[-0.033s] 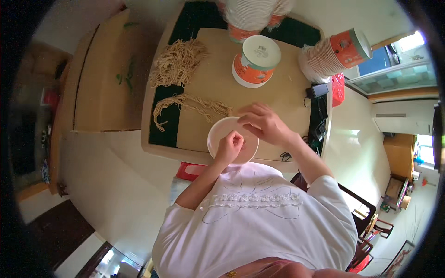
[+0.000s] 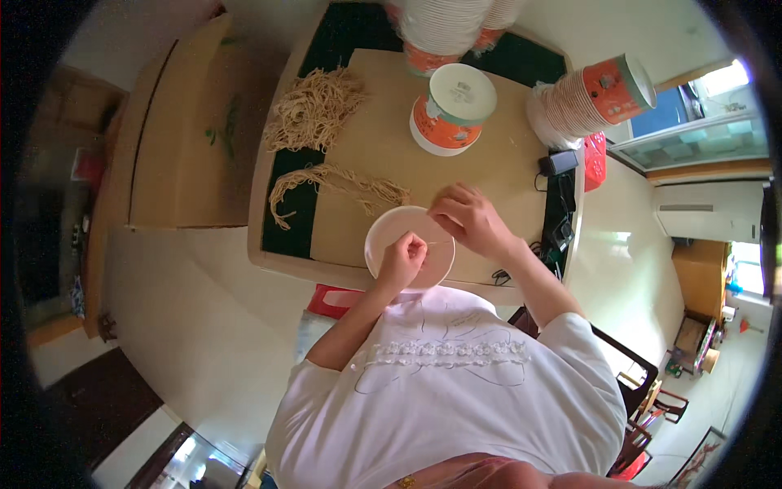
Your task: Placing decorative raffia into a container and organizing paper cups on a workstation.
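Observation:
A round white paper tub (image 2: 381, 238) stands open side up in front of me at the table's near edge. Over its mouth my left hand (image 2: 403, 261) is closed in a pinch, with a thin pale strand (image 2: 440, 242) coming out toward the right. My right hand (image 2: 472, 220) is over the tub's right rim, its fingers curled together; its fingertips are slightly blurred and whatever they hold is hidden. Just beyond the tub lies a long loose bundle of beige strands (image 2: 346, 183), and farther left a tangled heap of similar strands (image 2: 316, 110).
An orange-and-white tub (image 2: 446, 126) stands upside down mid-table on the cardboard sheet (image 2: 366, 81). Stacked paper tubs (image 2: 440, 28) rise at the far edge. Another stack (image 2: 595, 98) leans at the right, near a black adapter (image 2: 559, 161) and cables. A large cardboard box (image 2: 187, 147) stands left.
My right hand has moved slightly to the right, and the pale strand beside my left hand shows more clearly. My left hand has stayed nearly still.

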Tool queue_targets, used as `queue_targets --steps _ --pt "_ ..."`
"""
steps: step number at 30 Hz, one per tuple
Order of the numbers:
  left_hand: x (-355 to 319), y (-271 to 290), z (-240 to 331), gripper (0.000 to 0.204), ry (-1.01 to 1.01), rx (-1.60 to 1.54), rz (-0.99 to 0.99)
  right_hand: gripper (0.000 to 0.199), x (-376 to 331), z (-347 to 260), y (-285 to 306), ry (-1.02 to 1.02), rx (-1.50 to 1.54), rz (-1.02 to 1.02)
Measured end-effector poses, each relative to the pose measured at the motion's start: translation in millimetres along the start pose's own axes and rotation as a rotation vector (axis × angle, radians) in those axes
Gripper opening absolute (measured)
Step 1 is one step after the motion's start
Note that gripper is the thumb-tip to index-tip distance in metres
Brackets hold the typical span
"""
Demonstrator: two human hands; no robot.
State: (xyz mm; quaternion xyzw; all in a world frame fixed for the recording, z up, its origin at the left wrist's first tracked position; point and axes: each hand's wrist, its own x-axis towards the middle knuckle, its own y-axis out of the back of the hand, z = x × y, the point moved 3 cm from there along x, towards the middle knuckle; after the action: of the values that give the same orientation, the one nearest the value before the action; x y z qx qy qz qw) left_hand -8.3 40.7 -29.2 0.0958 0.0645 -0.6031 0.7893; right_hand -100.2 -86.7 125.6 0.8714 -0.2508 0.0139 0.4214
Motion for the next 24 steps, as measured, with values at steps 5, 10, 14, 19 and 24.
queue_targets --steps 5,10,14,19,24 --pt "-18 6 24 0.010 0.102 -0.160 -0.035 0.013 -52 12 -39 -0.113 -0.066 -0.100" --pt "-11 3 47 0.008 -0.061 0.030 -0.011 0.010 -79 21 -63 -0.277 -0.144 -0.004" --pt "3 3 77 0.026 -0.507 0.553 0.035 0.008 -92 23 -69 -0.299 -0.053 0.166" --pt "35 -14 87 0.021 -0.588 0.736 -0.171 0.011 -95 16 -69 -0.317 -0.101 0.233" --pt "94 -25 68 0.025 -0.640 0.754 -0.382 0.010 -103 17 -75 -0.459 -0.005 0.228"
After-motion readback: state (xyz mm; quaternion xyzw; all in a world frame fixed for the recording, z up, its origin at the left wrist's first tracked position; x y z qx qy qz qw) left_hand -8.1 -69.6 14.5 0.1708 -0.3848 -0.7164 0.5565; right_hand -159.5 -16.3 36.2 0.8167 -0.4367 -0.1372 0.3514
